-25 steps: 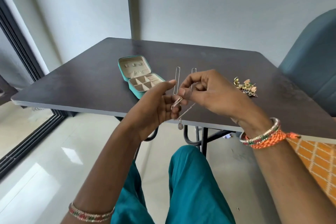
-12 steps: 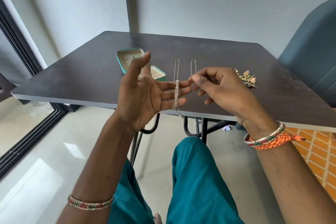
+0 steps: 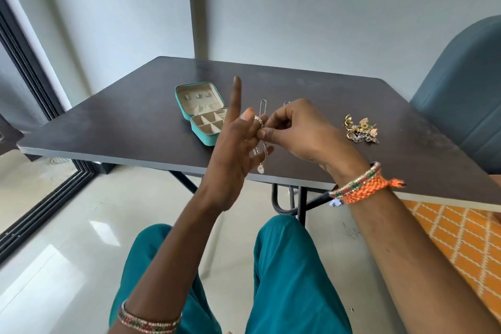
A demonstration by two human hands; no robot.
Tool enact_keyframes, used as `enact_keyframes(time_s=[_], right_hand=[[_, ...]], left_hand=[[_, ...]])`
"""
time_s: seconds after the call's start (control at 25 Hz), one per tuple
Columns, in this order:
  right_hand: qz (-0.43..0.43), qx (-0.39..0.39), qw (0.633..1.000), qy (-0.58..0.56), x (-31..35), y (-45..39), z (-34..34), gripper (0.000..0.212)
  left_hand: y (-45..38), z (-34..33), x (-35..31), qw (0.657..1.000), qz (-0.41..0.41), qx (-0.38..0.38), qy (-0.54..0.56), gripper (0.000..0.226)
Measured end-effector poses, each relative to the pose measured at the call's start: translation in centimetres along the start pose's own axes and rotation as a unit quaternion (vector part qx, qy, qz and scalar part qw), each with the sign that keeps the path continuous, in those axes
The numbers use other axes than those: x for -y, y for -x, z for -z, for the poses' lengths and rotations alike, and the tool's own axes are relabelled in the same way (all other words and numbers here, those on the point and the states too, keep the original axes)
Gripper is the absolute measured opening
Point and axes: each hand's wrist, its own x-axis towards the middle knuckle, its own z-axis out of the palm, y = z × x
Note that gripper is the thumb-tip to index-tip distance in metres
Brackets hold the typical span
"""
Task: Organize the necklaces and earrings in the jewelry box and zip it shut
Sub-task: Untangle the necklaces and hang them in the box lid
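Between both hands (image 3: 235, 144) (image 3: 301, 130) hangs the necklace (image 3: 260, 149).

Left hand (image 3: 233, 152) raised, palm turned inward, fingers (image 3: 237, 95) spread; right hand (image 3: 301, 133) alongside, fingertips pinched together, wrists bangled.

Soft daylight is coming in from the left, glaring off the glossy floor (image 3: 54, 260); wide-angle distortion is bending the edges, focus staying sharp
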Motion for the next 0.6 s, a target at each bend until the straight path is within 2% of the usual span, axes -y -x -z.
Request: enact_keyframes(time_s=[0.24,0.4,0.52,0.6], right_hand=[[0.092,-0.078,0.991,0.059,1.4,-2.0,0.3,0.011],[0.108,-0.056,0.991,0.056,2.6,-3.1,1.0,0.010],[0.122,-0.018,0.991,0.057,2.9,-3.0,1.0,0.018],[0.131,-0.027,0.989,0.057,2.8,-2.8,1.5,0.018]], left_hand=[[-1.4,1.4,-0.8,0.998,0.032,-0.055,0.011,0.060],[-2.2,2.4,-2.2,0.997,0.032,-0.072,0.019,0.049],[-3.4,2.8,-3.6,0.995,0.043,-0.089,-0.021,0.038],[-4.2,3.2,-4.9,0.992,0.064,-0.092,-0.051,0.031]])
